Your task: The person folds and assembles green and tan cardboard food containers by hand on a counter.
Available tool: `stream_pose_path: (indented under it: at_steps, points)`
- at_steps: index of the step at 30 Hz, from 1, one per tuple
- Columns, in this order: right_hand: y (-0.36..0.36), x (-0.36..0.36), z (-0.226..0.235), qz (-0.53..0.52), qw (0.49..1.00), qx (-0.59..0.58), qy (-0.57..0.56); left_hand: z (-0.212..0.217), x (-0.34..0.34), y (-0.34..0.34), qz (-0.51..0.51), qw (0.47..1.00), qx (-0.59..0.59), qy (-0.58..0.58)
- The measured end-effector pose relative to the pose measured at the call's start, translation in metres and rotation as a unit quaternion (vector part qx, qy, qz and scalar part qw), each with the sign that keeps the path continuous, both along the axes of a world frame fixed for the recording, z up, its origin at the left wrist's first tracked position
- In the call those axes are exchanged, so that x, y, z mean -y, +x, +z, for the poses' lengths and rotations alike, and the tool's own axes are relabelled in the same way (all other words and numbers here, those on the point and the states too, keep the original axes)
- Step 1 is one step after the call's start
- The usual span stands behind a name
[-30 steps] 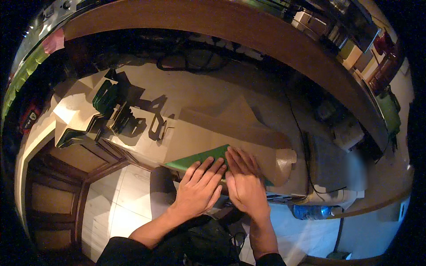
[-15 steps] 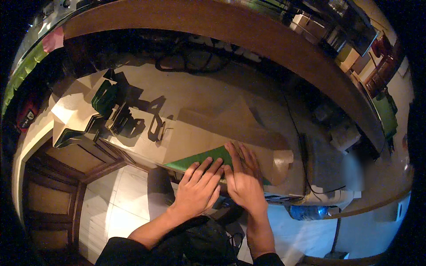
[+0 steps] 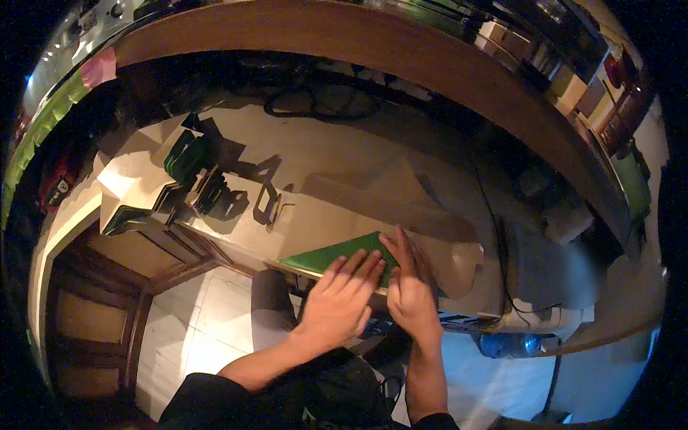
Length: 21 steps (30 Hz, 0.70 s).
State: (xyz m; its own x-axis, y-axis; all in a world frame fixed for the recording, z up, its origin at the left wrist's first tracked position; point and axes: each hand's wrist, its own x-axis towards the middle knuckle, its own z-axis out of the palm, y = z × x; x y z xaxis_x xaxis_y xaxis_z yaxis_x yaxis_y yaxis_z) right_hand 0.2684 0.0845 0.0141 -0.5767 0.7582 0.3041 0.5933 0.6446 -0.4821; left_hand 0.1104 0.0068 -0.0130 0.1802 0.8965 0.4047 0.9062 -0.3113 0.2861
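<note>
Tabletop (image 3: 287,143) in pale beige fills the middle of the frame, and a long brown wooden board (image 3: 301,30) arches above it, across the top. Folded card-like pieces (image 3: 188,154), pale and green, stand at the middle left. And here, just below centre, lies a green triangular papery sheet (image 3: 326,253)! The bare left hand (image 3: 340,297) is flat on it, fingers slightly apart; the bare right hand (image 3: 412,292) covers its right part, fingers straight and close together. A blue plastic bottle (image 3: 502,345) shows lower right.
</note>
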Motion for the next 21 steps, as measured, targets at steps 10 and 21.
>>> stream_pose_path:
  at_steps: [10, 21]
  points:
    - [-0.033, 0.023, -0.023, 0.005, 0.992, 0.106, 0.069, -0.009, 0.009, -0.013, 0.096, 0.994, -0.04, 0.027]
    - [0.049, 0.048, -0.026, -0.078, 0.994, -0.025, 0.073, -0.007, 0.013, -0.009, 0.098, 0.992, -0.085, -0.002]
